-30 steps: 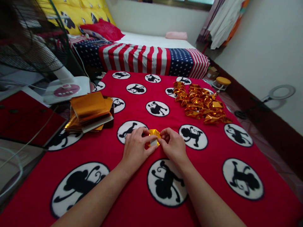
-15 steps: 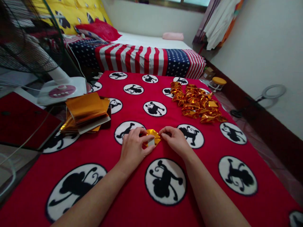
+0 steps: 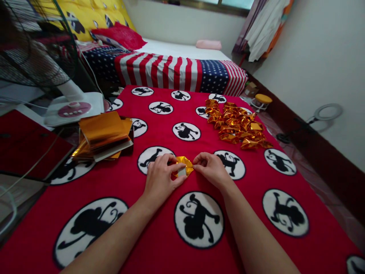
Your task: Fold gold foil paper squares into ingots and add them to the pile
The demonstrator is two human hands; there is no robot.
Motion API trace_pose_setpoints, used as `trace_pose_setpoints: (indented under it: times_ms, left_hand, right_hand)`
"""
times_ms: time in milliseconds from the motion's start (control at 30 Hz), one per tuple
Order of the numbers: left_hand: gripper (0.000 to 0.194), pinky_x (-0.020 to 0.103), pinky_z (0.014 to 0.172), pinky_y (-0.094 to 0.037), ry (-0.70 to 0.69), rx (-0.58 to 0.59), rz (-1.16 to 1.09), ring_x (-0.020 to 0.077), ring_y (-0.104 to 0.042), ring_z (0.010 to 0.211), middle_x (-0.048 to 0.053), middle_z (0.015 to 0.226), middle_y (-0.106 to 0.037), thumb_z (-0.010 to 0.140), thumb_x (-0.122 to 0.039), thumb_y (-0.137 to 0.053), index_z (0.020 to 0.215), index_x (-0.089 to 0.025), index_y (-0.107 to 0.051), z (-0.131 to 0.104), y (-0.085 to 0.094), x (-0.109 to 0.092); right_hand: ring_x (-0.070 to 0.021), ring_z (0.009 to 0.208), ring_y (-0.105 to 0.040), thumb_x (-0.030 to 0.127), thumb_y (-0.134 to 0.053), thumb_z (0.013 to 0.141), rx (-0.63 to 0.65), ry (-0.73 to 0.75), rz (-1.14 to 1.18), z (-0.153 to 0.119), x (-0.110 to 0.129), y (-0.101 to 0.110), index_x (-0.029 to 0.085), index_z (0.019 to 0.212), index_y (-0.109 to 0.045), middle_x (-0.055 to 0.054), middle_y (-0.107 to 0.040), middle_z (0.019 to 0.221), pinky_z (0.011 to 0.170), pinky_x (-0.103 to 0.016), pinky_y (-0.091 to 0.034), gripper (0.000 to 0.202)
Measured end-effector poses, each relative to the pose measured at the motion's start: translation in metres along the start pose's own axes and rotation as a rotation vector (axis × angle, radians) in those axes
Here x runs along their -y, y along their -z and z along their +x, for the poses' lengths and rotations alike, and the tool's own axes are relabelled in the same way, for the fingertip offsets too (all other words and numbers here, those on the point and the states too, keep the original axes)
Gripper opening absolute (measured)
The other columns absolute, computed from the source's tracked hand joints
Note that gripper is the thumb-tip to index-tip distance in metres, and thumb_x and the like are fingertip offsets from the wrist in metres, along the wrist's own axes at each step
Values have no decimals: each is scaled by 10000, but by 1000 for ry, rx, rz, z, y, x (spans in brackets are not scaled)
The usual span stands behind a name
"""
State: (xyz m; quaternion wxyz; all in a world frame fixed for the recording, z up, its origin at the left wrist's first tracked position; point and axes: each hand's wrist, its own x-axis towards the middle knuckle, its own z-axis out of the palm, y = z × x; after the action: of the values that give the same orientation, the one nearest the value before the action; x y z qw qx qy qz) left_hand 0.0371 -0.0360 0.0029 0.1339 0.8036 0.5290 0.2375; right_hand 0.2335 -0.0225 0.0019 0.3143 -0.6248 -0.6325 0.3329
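A small piece of folded gold foil paper (image 3: 186, 163) with a pale patch lies low over the red cloth (image 3: 171, 118) with its monkey-print circles. My left hand (image 3: 162, 173) grips it from the left, thumb and fingers around its edge. At its right tip, my right hand (image 3: 209, 167) pinches the corner between thumb and forefinger, the other fingers curled in. Beyond my right hand rests a cluster of folded gold paper pieces (image 3: 235, 123). Left of my left hand sits a stack of flat gold foil sheets (image 3: 102, 131), some showing pale undersides.
A white fan base (image 3: 75, 108) with a caged head stands at the left, near a dark red panel (image 3: 28, 144). Behind the table is a bed with a striped and starred cover (image 3: 162, 70). A yellow-topped stool (image 3: 262, 99) and a ring-shaped stand (image 3: 327, 111) are along the right wall.
My right hand has shifted very slightly to the right at the paper's tip. The left hand and the folded paper stay almost in place.
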Motion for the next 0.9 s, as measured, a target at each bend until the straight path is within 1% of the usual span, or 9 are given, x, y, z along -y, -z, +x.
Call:
trace_pose_setpoints:
  times_ms: [133, 300, 400, 467, 533, 633, 733, 800, 900]
  left_hand:
    - [244, 379, 801, -392, 2, -5, -5, 241, -539, 1064, 31, 1095, -626, 755, -394, -735, 996, -355, -739, 0, -1, 0]
    - [234, 383, 813, -394, 2, -6, -12, 241, -538, 1062, 33, 1093, -625, 756, -392, -733, 987, -352, -742, -1, -1, 0]
    - [242, 383, 805, -392, 5, 2, -3, 242, -538, 1065, 31, 1100, -623, 757, -391, -733, 997, -358, -740, 0, 0, -1]
    - [249, 384, 802, -393, 3, 4, -6, 242, -540, 1068, 32, 1101, -623, 763, -401, -729, 1008, -361, -739, 0, 0, 0]
    - [257, 387, 813, -398, -1, 10, -22, 244, -539, 1077, 36, 1105, -624, 767, -412, -724, 1019, -362, -738, 0, 0, 2]
    - [221, 397, 860, -410, -20, 39, -78, 238, -537, 1098, 30, 1111, -628, 812, -353, -684, 1026, -368, -738, 2, 0, 10]
    - [240, 406, 925, -421, -55, 72, -155, 217, -545, 1104, 18, 1119, -636, 863, -235, -602, 1020, -357, -738, 3, 0, 19]
    - [242, 399, 947, -434, -60, 74, -206, 209, -561, 1093, 18, 1123, -642, 852, -187, -594, 988, -323, -741, 3, 0, 23]
    - [168, 382, 960, -454, -45, 47, -288, 207, -591, 1075, 27, 1119, -661, 796, -143, -636, 892, -253, -721, 4, 1, 25]
  right_hand:
    - [-120, 563, -565, 141, -632, 696, -39, -9, -41, -1, -2, -5, 192, 731, -683, 20, -638, 625, 521, -213, -389, 80]
    - [-135, 637, -590, 140, -609, 743, -99, 51, -149, -3, -2, -9, 208, 761, -686, 6, -660, 705, 583, -232, -407, 104]
    - [-135, 645, -575, 208, -655, 761, -102, 51, -221, -5, 2, -12, 212, 777, -670, 5, -649, 734, 585, -239, -386, 23]
    - [-134, 641, -559, 271, -713, 743, -121, 36, -287, -7, 6, -14, 216, 785, -649, 9, -637, 753, 573, -243, -361, 95]
    - [-132, 639, -546, 286, -745, 726, -161, 31, -343, -10, 10, -17, 220, 801, -618, 19, -627, 768, 566, -244, -338, 161]
    - [-134, 659, -547, 220, -720, 750, -192, 83, -366, -14, 13, -21, 225, 811, -582, 26, -616, 781, 578, -244, -331, 151]
    - [-141, 702, -560, 126, -661, 776, -164, 169, -352, -16, 14, -24, 224, 778, -588, 16, -612, 788, 613, -246, -350, 122]
    - [-144, 716, -564, 98, -647, 777, -146, 187, -338, -17, 13, -24, 223, 769, -605, 12, -612, 787, 628, -248, -360, 133]
    - [-146, 724, -564, 97, -650, 781, -140, 194, -313, -16, 10, -24, 218, 773, -626, 5, -613, 791, 642, -250, -373, 124]
